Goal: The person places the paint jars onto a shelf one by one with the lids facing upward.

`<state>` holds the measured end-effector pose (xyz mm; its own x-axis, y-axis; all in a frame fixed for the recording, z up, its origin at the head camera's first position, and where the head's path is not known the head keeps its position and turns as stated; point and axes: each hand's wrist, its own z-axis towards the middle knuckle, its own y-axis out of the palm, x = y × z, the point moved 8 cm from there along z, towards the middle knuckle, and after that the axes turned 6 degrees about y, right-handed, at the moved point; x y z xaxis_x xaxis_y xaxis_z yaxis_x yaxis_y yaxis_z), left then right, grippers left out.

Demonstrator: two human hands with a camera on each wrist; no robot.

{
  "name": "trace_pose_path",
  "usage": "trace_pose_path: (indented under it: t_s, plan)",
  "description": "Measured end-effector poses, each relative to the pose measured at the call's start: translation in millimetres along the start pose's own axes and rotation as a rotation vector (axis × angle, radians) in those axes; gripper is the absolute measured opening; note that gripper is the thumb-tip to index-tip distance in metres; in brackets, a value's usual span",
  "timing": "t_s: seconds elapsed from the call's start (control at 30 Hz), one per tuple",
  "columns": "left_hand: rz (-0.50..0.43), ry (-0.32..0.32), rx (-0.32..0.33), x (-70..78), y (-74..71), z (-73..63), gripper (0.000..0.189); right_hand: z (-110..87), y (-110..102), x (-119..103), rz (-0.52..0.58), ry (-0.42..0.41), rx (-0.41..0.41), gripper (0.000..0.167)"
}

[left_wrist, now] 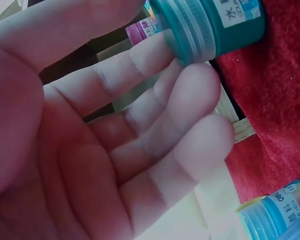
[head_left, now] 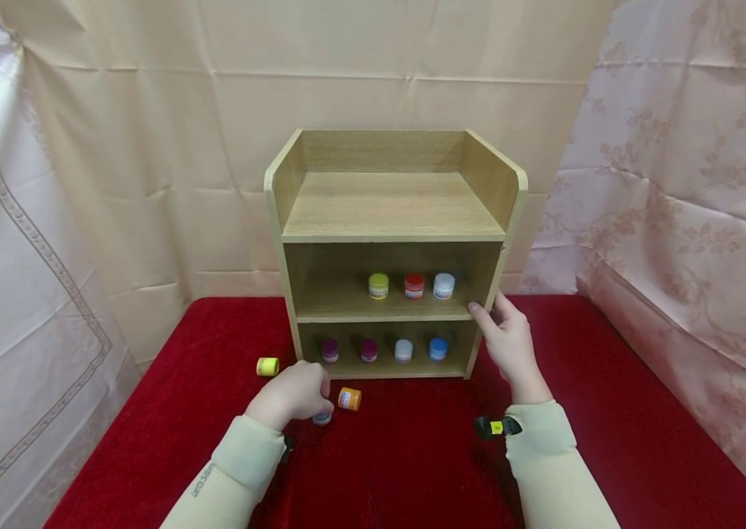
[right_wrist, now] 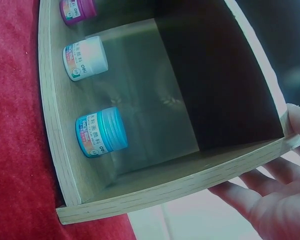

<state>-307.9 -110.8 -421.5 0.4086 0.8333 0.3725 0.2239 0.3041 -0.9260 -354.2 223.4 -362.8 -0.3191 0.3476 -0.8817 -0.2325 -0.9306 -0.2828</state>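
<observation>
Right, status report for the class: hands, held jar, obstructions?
Left hand pinching green jar. Right hand gripping right edge of shelf unit. Orange jar close to left hand, possibly in the way.

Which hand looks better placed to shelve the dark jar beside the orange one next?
Probably the left hand: it pinches that dark jar, in front of the shelf unit, while the right hand grips the unit's side.

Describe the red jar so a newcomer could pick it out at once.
Find the wooden shelf unit on the red cloth, then its middle shelf. There, the red jar stands between a yellow jar and a white jar, the only red one in the row.
</observation>
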Motion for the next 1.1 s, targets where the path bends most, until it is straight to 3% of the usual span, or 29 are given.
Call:
trace_pose_path:
  t_s: [0.77,1.1]
  plan:
    - [-0.056,0.036,-0.017,-1.3,1.8,3.4,0.014,-0.2,-1.0,2.5,-0.002,-0.002,0.007,0.052]
    - [-0.011,0.075,0.080,9.8,-16.9,-4.4,0.016,0.6,-0.6,3.5,0.006,-0.004,0.004,0.052]
